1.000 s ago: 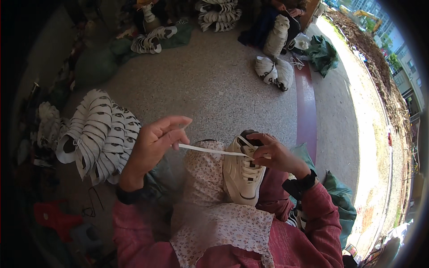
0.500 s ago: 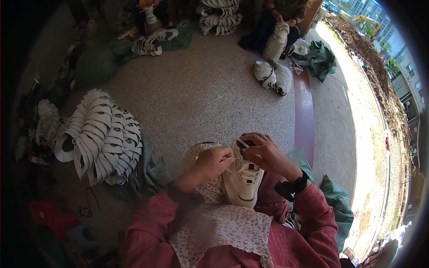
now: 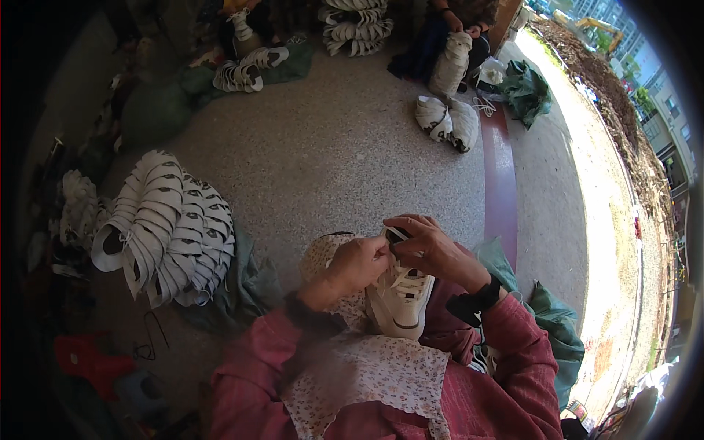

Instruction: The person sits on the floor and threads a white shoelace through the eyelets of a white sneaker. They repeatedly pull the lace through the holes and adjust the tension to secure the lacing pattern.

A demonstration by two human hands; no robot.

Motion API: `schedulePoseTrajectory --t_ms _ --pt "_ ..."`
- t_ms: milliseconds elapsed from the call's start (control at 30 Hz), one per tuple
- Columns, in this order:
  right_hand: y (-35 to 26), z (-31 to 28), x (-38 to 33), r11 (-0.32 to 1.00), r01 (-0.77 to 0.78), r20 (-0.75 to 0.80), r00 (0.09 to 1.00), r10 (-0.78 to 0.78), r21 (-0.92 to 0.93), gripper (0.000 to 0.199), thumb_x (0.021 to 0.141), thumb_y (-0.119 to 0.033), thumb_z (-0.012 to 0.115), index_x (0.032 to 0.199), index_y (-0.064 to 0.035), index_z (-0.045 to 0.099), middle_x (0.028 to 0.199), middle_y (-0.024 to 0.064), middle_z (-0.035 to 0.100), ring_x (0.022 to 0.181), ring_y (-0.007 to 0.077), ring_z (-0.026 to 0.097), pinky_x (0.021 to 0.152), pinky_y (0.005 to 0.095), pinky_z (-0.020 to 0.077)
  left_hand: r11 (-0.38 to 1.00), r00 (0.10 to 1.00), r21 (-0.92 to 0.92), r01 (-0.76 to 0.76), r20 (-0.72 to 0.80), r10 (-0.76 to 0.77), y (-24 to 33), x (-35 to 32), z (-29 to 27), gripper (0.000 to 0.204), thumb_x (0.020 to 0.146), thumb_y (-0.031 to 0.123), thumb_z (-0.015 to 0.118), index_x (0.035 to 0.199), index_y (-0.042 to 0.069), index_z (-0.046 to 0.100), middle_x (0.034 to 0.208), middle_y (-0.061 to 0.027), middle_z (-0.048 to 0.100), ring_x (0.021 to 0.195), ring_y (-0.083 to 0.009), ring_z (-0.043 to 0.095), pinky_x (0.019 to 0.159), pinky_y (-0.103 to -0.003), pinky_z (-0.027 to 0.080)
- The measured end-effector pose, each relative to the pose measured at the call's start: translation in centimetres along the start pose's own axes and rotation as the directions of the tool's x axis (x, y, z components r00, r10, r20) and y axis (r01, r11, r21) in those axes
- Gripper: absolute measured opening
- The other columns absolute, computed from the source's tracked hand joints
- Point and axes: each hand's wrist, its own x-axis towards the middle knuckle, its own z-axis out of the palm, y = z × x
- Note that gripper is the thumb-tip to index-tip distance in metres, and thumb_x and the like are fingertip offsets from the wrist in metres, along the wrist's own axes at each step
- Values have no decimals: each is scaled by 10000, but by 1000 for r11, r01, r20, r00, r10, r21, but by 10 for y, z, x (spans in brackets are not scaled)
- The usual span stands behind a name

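A cream-white sneaker [image 3: 402,312] lies on my lap, its toe toward me and its opening away from me. A pale shoelace [image 3: 397,281] runs through its upper eyelets. At the upper left side of the shoe, my left hand [image 3: 359,262] is closed in a pinch on the lace, its fingertips close to the right ones. Curled over the shoe's opening, my right hand [image 3: 434,246] has thumb and fingers closing on the lace near the tongue. The lace ends are partly hidden by the fingers. A flowered apron [image 3: 367,367] covers my lap under the shoe.
On my left stand nested stacks of white shoe uppers [image 3: 165,227] on green cloth. A red plastic object [image 3: 92,363] lies at lower left. More uppers [image 3: 447,123] lie ahead, where other people's hands [image 3: 455,22] hold a stack. Green sacks [image 3: 554,330] sit on my right.
My left hand has moved slightly right and up, bringing its fingertips beside the right ones. The right hand has shifted a little over the shoe's opening; the shoe stays on my lap.
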Motion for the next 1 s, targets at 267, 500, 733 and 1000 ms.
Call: schedulePoseTrajectory --t_ms 267,500,733,1000 --pt "6 3 2 999 11 11 1000 -12 50 170 721 -76 766 882 -109 725 1330 96 578 1242 313 540 1044 456 392 940 939 -120 -319 97 330 -25 29 -25 324 721 181 834 994 90 686 1049 -22 645 1108 -220 545 955 -352 436" --pt "6 8 2 998 9 -5 1000 -9 -59 145 738 -94 754 882 -105 734 1322 94 588 1223 285 550 1039 447 391 933 925 -132 -334 146 351 -24 43 -22 317 701 185 857 964 109 696 982 -6 638 1042 -196 552 948 -334 429" --pt "12 -58 3 789 -40 -153 986 -69 -613 116 773 -107 736 884 -82 711 1288 69 608 1214 279 551 1046 452 375 927 922 -166 -335 146 359 -11 31 -16 306 752 292 851 937 95 708 966 -24 613 986 -201 579 904 -350 462" --pt "1 -40 -11 515 -443 160 849 503 734 254 1006 -207 485 1023 -11 645 1107 140 665 943 201 649 774 344 512 894 926 258 -367 189 326 22 25 3 319 726 363 852 838 89 733 1045 -82 574 1037 -267 569 910 -373 481"
